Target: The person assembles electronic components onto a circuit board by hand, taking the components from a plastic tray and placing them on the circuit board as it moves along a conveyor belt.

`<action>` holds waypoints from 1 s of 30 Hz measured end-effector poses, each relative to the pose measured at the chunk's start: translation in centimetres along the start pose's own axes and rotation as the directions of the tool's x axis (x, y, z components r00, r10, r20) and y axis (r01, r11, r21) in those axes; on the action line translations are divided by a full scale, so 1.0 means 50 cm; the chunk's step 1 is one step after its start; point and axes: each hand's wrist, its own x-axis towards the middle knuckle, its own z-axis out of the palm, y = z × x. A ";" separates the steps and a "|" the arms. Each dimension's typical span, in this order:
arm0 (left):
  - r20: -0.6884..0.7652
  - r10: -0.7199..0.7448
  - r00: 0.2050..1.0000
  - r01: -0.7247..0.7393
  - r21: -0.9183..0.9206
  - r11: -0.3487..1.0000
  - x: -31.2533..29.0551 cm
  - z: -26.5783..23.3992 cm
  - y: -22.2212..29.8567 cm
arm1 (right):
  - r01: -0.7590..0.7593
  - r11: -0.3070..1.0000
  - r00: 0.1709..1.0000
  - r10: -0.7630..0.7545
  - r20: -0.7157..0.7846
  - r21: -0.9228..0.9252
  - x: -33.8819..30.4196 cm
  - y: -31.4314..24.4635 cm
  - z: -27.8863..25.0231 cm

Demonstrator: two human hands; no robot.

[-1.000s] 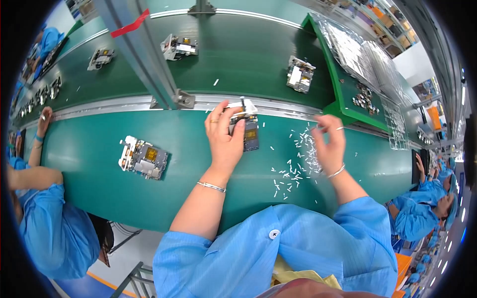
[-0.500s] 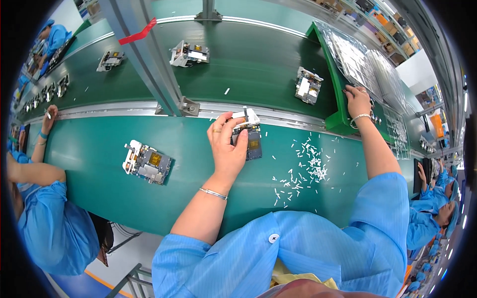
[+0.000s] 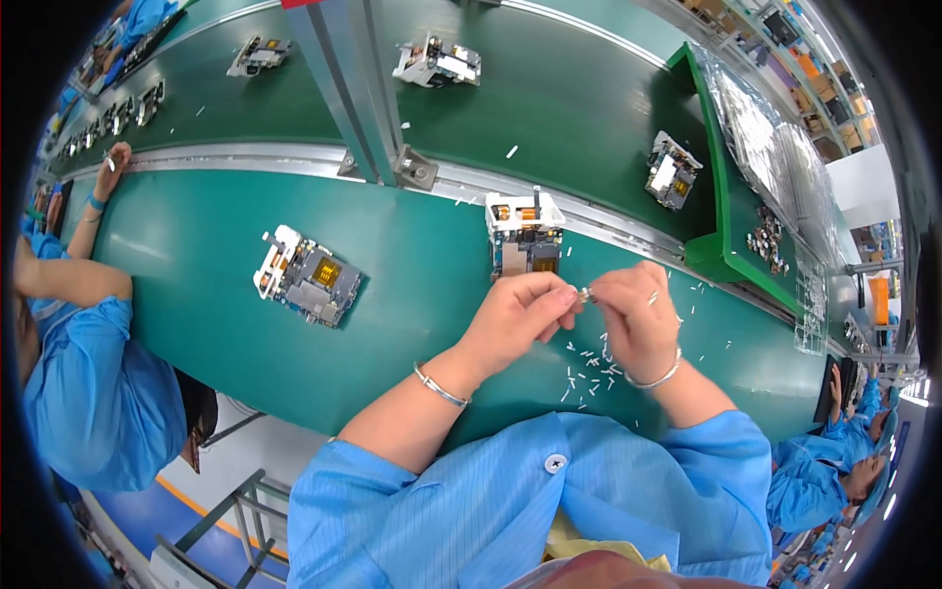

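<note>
Over the green table my hands meet fingertip to fingertip in front of my chest. My right hand is closed in a pinch on a small metallic part. My left hand pinches the same part from the other side; its exact kind is too small to tell. Just beyond my left hand lies a circuit board with a white plastic frame, its near edge hidden by the fingers. A second such board lies farther left, untouched. Small white strips are scattered below and around my right hand.
Behind a metal rail and upright post, more boards lie on a green belt. At right, a green stand holds small metallic parts and clear plastic trays. A co-worker's arm rests at the left; others sit at right.
My left hand has let go of the framed board and come nearer. My right hand has come back from the stand to meet it, with the small metallic part between them. The view has shifted.
</note>
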 end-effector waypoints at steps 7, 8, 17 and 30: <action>-0.060 0.011 0.998 -0.009 0.024 1.000 0.010 -0.010 -0.007 | -0.134 0.991 0.991 0.134 0.005 0.023 -0.024 0.000 0.042; -0.061 0.008 0.998 -0.007 0.020 1.000 0.011 -0.009 -0.008 | -0.136 0.990 0.991 0.136 0.009 0.023 -0.022 0.002 0.040; 0.311 0.592 0.744 -0.501 0.845 0.186 0.014 -0.005 -0.040 | -0.285 0.957 0.955 0.288 0.066 -0.050 -0.017 0.010 0.027; 0.366 0.580 0.728 -0.574 0.787 0.223 0.007 0.004 -0.042 | -0.105 0.980 0.994 0.101 -0.030 -0.172 -0.042 -0.011 0.014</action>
